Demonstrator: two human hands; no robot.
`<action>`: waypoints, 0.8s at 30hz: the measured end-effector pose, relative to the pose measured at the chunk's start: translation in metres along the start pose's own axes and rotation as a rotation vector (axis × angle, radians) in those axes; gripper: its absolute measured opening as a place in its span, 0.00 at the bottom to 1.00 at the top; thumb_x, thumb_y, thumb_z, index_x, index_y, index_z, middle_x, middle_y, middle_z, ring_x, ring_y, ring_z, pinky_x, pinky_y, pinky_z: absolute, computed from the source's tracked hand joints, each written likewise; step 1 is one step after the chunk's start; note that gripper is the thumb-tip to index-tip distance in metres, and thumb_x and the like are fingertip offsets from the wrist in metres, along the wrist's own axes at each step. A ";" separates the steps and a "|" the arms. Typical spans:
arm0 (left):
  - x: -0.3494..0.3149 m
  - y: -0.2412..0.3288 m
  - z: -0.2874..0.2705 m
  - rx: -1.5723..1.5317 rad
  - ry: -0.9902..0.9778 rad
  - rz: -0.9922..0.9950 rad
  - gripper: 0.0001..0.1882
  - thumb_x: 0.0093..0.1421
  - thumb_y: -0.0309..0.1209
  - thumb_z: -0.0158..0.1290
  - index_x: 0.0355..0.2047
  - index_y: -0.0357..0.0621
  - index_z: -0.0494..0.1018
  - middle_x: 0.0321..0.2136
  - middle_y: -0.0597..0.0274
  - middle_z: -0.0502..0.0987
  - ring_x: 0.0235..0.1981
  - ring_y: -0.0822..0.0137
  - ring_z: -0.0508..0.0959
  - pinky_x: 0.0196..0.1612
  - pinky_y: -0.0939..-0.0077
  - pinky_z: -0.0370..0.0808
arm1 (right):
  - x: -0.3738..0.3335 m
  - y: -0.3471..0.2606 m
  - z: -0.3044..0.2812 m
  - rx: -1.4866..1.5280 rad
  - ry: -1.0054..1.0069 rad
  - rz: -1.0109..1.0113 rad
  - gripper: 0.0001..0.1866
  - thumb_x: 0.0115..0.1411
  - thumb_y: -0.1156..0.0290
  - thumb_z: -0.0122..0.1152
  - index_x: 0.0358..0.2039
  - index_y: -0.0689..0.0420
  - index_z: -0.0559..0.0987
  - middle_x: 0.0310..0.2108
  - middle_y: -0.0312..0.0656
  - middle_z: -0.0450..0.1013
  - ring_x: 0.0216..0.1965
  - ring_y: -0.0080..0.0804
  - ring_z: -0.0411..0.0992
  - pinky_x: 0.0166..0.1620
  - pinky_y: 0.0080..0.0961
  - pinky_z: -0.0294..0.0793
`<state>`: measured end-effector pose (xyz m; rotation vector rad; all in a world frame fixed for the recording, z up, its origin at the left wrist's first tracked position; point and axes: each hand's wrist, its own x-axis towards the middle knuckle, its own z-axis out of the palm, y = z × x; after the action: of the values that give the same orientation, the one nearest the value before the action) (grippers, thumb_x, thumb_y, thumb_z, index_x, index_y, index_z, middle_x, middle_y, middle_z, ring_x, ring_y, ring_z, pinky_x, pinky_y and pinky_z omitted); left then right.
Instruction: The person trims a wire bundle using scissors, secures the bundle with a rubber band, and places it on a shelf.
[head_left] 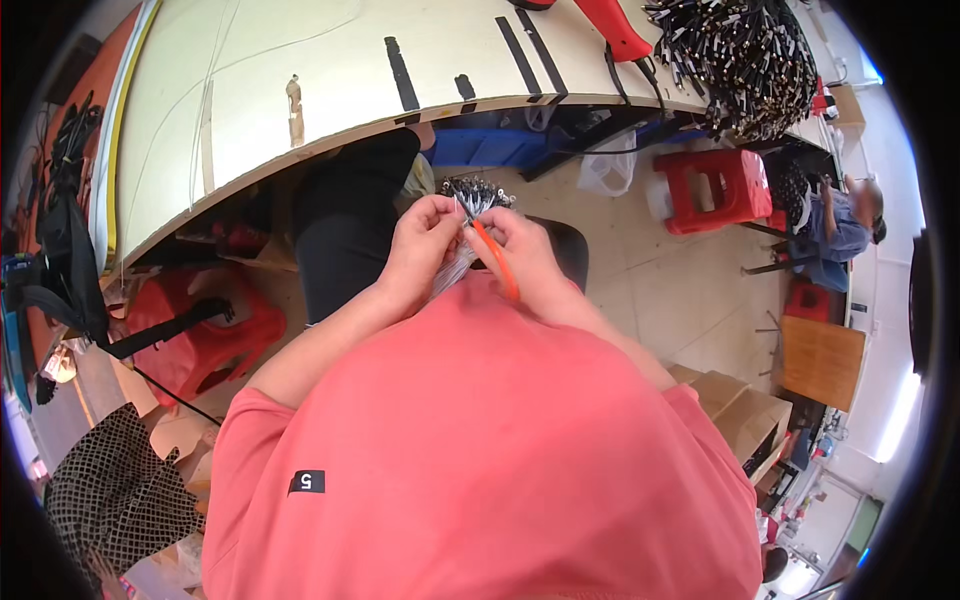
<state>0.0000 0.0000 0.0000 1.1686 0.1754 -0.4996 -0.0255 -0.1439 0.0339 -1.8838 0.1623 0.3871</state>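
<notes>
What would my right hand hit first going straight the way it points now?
Your right hand would probably meet the left hand first, though depth is unclear and the wire bundle lies close by.

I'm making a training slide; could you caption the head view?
The right hand holds an orange-handled tool close to the left hand, beside a bundle of thin cables.

Tiled floor (645, 290), red stools (742, 190), cream table (330, 70), bright light (898, 415).
</notes>
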 end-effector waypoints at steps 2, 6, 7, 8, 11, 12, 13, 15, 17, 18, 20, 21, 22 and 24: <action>0.001 0.005 0.004 -0.051 0.022 0.027 0.05 0.61 0.29 0.47 0.35 0.41 0.68 0.19 0.72 0.66 0.17 0.83 0.62 0.19 0.89 0.58 | 0.001 0.001 -0.005 0.186 -0.012 -0.036 0.10 0.58 0.69 0.56 0.38 0.58 0.71 0.17 0.33 0.67 0.09 0.16 0.57 0.12 0.15 0.53; -0.003 0.006 0.008 -0.005 -0.038 0.047 0.05 0.61 0.29 0.47 0.33 0.41 0.69 0.17 0.73 0.65 0.16 0.83 0.61 0.19 0.89 0.57 | -0.015 -0.020 -0.016 0.469 -0.103 0.190 0.08 0.58 0.70 0.55 0.34 0.61 0.71 0.16 0.32 0.64 0.08 0.16 0.55 0.12 0.14 0.51; -0.002 0.003 0.006 0.017 -0.053 0.063 0.05 0.61 0.29 0.47 0.33 0.41 0.69 0.17 0.73 0.65 0.16 0.83 0.61 0.19 0.89 0.57 | -0.017 -0.020 -0.016 0.542 -0.112 0.207 0.08 0.58 0.69 0.55 0.32 0.61 0.71 0.15 0.32 0.64 0.09 0.15 0.56 0.13 0.12 0.51; -0.001 0.001 0.005 0.041 -0.068 0.080 0.05 0.61 0.28 0.47 0.33 0.41 0.69 0.17 0.74 0.65 0.17 0.84 0.61 0.19 0.89 0.57 | -0.018 -0.021 -0.015 0.615 -0.122 0.223 0.08 0.59 0.69 0.55 0.30 0.60 0.71 0.15 0.31 0.63 0.10 0.14 0.56 0.14 0.11 0.52; 0.003 -0.010 -0.001 0.200 -0.008 0.189 0.04 0.61 0.27 0.46 0.32 0.41 0.69 0.19 0.74 0.66 0.18 0.85 0.62 0.20 0.89 0.58 | -0.016 -0.020 -0.015 0.657 -0.182 0.229 0.09 0.60 0.67 0.53 0.29 0.60 0.70 0.15 0.31 0.63 0.10 0.14 0.56 0.15 0.13 0.53; 0.002 -0.010 0.000 0.200 -0.008 0.187 0.04 0.61 0.27 0.46 0.32 0.41 0.69 0.19 0.74 0.66 0.18 0.85 0.62 0.20 0.89 0.58 | -0.016 -0.020 -0.015 0.657 -0.182 0.231 0.09 0.60 0.67 0.53 0.29 0.60 0.70 0.15 0.31 0.63 0.10 0.14 0.56 0.15 0.13 0.53; 0.001 -0.008 0.003 0.186 0.019 0.201 0.04 0.59 0.27 0.47 0.29 0.39 0.69 0.18 0.72 0.67 0.19 0.83 0.64 0.23 0.86 0.61 | -0.016 -0.019 -0.014 0.700 -0.207 0.227 0.09 0.60 0.66 0.52 0.29 0.59 0.70 0.15 0.31 0.62 0.10 0.15 0.55 0.15 0.13 0.52; -0.004 -0.016 0.008 0.172 0.045 0.213 0.05 0.57 0.26 0.48 0.26 0.38 0.69 0.18 0.70 0.69 0.21 0.81 0.65 0.25 0.83 0.65 | -0.015 -0.019 -0.016 0.744 -0.231 0.223 0.10 0.60 0.65 0.51 0.30 0.59 0.70 0.15 0.31 0.62 0.11 0.15 0.55 0.15 0.14 0.52; -0.012 -0.039 0.011 0.353 -0.234 0.392 0.04 0.61 0.27 0.45 0.34 0.41 0.70 0.21 0.73 0.68 0.19 0.85 0.63 0.21 0.89 0.60 | -0.005 -0.020 -0.023 0.814 0.133 0.115 0.11 0.61 0.64 0.49 0.29 0.59 0.70 0.15 0.31 0.60 0.11 0.16 0.55 0.15 0.14 0.52; -0.013 -0.042 0.013 0.328 -0.256 0.277 0.06 0.62 0.28 0.45 0.35 0.41 0.70 0.20 0.72 0.69 0.18 0.85 0.63 0.20 0.89 0.60 | 0.000 -0.030 -0.031 0.815 0.165 0.085 0.10 0.61 0.64 0.50 0.33 0.58 0.70 0.15 0.29 0.58 0.10 0.16 0.52 0.16 0.16 0.50; -0.011 -0.012 0.012 0.244 -0.187 0.088 0.06 0.62 0.29 0.45 0.36 0.40 0.71 0.19 0.71 0.69 0.17 0.84 0.63 0.20 0.89 0.59 | -0.006 -0.064 -0.035 0.552 0.110 0.067 0.09 0.58 0.67 0.55 0.33 0.59 0.71 0.16 0.29 0.61 0.11 0.15 0.54 0.17 0.14 0.52; -0.013 -0.004 0.011 0.149 -0.115 -0.102 0.07 0.62 0.29 0.46 0.36 0.40 0.71 0.18 0.71 0.69 0.16 0.83 0.63 0.19 0.89 0.59 | -0.009 -0.071 -0.033 0.411 0.079 0.046 0.09 0.56 0.68 0.58 0.33 0.59 0.72 0.16 0.30 0.62 0.12 0.13 0.56 0.18 0.13 0.53; -0.011 -0.006 0.009 0.062 -0.138 -0.061 0.08 0.62 0.29 0.46 0.36 0.38 0.71 0.16 0.70 0.69 0.15 0.82 0.63 0.18 0.89 0.58 | -0.004 -0.074 -0.039 0.089 0.123 -0.143 0.09 0.55 0.69 0.60 0.33 0.59 0.73 0.17 0.30 0.64 0.14 0.13 0.58 0.19 0.12 0.55; -0.011 -0.006 0.004 0.066 -0.078 -0.042 0.08 0.62 0.29 0.47 0.35 0.37 0.71 0.16 0.71 0.69 0.15 0.82 0.63 0.18 0.89 0.58 | 0.023 -0.088 -0.059 -0.399 0.176 -0.434 0.15 0.51 0.67 0.65 0.37 0.60 0.75 0.20 0.32 0.68 0.21 0.14 0.63 0.24 0.13 0.63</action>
<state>-0.0131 -0.0024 0.0008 1.2099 0.1170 -0.5911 0.0335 -0.1676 0.1215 -2.2762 -0.2222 -0.0515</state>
